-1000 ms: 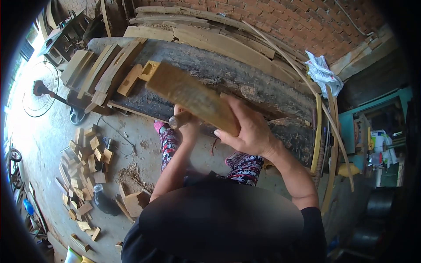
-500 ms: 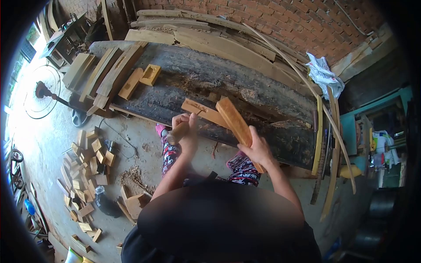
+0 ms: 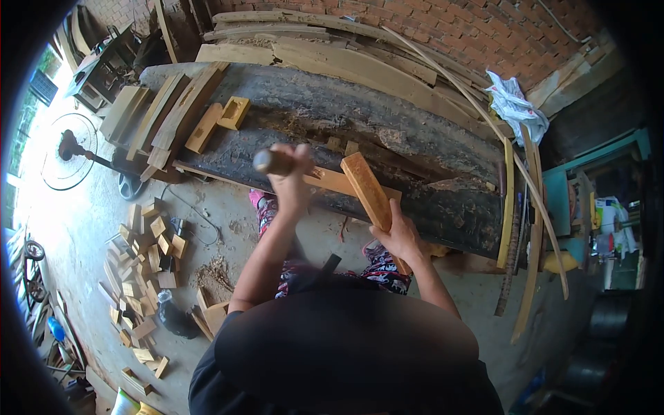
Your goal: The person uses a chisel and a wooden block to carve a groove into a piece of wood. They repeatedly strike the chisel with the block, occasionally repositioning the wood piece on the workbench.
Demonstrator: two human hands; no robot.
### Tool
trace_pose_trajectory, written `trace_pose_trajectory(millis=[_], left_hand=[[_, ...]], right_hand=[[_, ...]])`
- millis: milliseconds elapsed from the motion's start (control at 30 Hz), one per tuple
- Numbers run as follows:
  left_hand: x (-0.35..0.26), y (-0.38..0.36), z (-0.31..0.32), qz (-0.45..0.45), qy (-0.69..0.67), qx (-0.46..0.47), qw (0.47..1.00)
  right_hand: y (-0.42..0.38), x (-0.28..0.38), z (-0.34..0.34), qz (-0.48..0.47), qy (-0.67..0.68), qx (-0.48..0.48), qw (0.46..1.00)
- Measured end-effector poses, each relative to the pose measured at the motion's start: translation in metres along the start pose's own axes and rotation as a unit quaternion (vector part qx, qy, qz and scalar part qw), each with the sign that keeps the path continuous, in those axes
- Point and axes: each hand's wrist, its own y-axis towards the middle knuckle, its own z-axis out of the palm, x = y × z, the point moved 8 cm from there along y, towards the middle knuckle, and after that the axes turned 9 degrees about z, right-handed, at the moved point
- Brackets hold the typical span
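My left hand [image 3: 290,181] is closed around the round wooden handle of a chisel [image 3: 268,162]. Its butt end points up and left, and the blade is hidden behind the fingers. Under and beside that hand lies a light wooden piece [image 3: 339,184] with a rough cut hollow near its left end. In my right hand [image 3: 402,238] is a thick wooden bar [image 3: 365,187], gripped near its lower end and slanting over the wooden piece. Both hands are above the near edge of the dark, weathered slab [image 3: 290,90].
Two small blocks, one with a deep recess [image 3: 234,114], sit on the slab's left part beside several boards [image 3: 187,104]. Offcuts [image 3: 145,259] are heaped on the floor at left, near a fan [image 3: 69,149]. Long strips [image 3: 508,207] lean at the right end.
My left hand has moved up with the chisel, and its handle has swung from pointing down-left to up-left. The bar in my right hand stays nearly in place.
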Motion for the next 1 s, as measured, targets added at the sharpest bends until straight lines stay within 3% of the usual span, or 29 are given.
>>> trace_pose_trajectory(millis=[67, 133, 200, 267, 333, 400, 500, 600, 733, 767, 800, 900, 933, 1000], left_hand=[[0.010, -0.010, 0.024, -0.006, 0.049, 0.083, 0.995], [0.017, -0.015, 0.049, 0.112, 0.132, 0.191, 0.966], [0.002, -0.022, 0.079, 0.171, 0.172, 0.249, 0.938], [0.013, -0.027, 0.092, 0.183, 0.186, 0.293, 0.920], [0.028, -0.034, 0.094, 0.170, 0.219, 0.324, 0.905], [0.037, -0.036, 0.094, 0.129, 0.234, 0.342, 0.901], [0.039, -0.034, 0.093, 0.122, 0.248, 0.343, 0.898], [0.040, -0.031, 0.093, 0.103, 0.259, 0.341, 0.898], [0.038, -0.023, 0.094, 0.089, 0.248, 0.312, 0.913], [0.039, -0.021, 0.095, 0.094, 0.255, 0.311, 0.911], [0.040, -0.020, 0.095, 0.100, 0.262, 0.310, 0.909], [0.053, -0.022, 0.099, 0.066, 0.283, 0.326, 0.899], [0.054, -0.022, 0.100, 0.066, 0.282, 0.324, 0.900], [0.061, -0.029, 0.104, 0.044, 0.300, 0.355, 0.884]], right_hand=[[-0.001, 0.001, 0.003, -0.009, -0.002, -0.014, 1.000], [-0.002, -0.004, 0.005, 0.023, 0.009, -0.019, 1.000], [-0.004, -0.005, 0.005, 0.029, 0.061, -0.003, 0.998], [-0.008, -0.010, 0.007, 0.035, 0.110, 0.018, 0.993], [-0.017, -0.011, -0.007, -0.014, 0.203, -0.062, 0.977], [-0.032, -0.012, -0.021, 0.082, 0.240, -0.027, 0.967], [-0.047, -0.007, -0.047, 0.022, 0.266, -0.075, 0.961], [-0.061, -0.003, -0.067, 0.053, 0.259, -0.086, 0.961], [-0.073, 0.005, -0.096, -0.012, 0.266, -0.142, 0.953], [-0.076, -0.003, -0.096, -0.002, 0.320, -0.154, 0.935], [-0.080, -0.002, -0.103, -0.061, 0.296, -0.186, 0.935], [-0.090, 0.037, -0.112, -0.209, 0.417, -0.208, 0.860], [-0.088, 0.023, -0.101, -0.210, 0.415, -0.206, 0.861], [-0.076, -0.015, -0.059, -0.149, 0.325, -0.139, 0.924]])
